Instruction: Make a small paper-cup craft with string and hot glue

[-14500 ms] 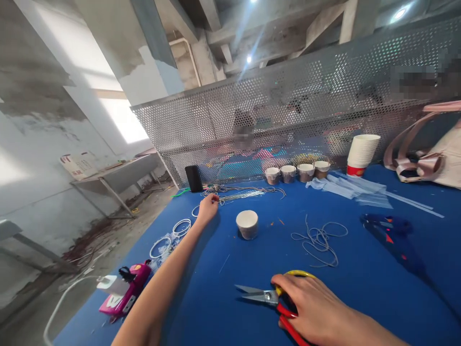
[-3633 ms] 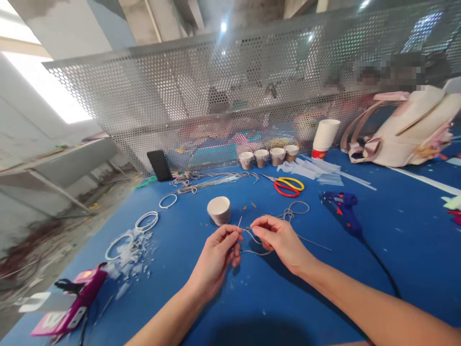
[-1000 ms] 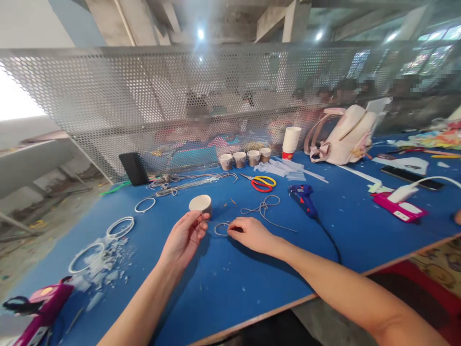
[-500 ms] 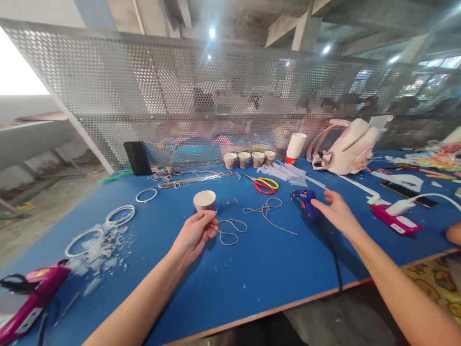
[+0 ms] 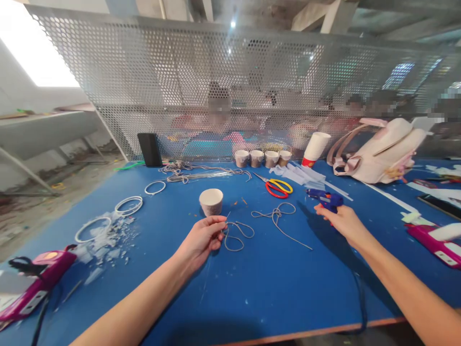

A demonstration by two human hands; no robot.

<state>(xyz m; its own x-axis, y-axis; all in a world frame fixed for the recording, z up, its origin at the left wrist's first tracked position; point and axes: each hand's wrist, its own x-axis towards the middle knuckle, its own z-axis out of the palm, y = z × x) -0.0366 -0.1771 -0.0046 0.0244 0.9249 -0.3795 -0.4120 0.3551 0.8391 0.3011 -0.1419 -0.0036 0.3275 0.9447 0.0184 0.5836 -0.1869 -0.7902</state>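
Note:
My left hand [image 5: 202, 239] pinches one end of a short grey cord [image 5: 237, 234] that lies looped on the blue table [image 5: 273, 283]. Just beyond that hand stands a small paper cup [image 5: 211, 201]. My right hand [image 5: 343, 222] is closed around the handle of a blue glue gun [image 5: 326, 198], whose black cable [image 5: 360, 302] trails toward the table's near edge. A second loose cord [image 5: 279, 216] lies between the two hands.
Red and yellow scissors [image 5: 278, 187] lie behind the cords. A row of small cups [image 5: 263, 157], a stack of paper cups [image 5: 314, 148] and a pink bag [image 5: 385, 151] stand at the back by the perforated screen [image 5: 216, 81]. White rings [image 5: 128, 205] and pink glue guns [image 5: 34, 283] sit left.
My right hand left the cord, reached right and closed on the blue glue gun. My left hand keeps the cord's end. The view has swung back to the left.

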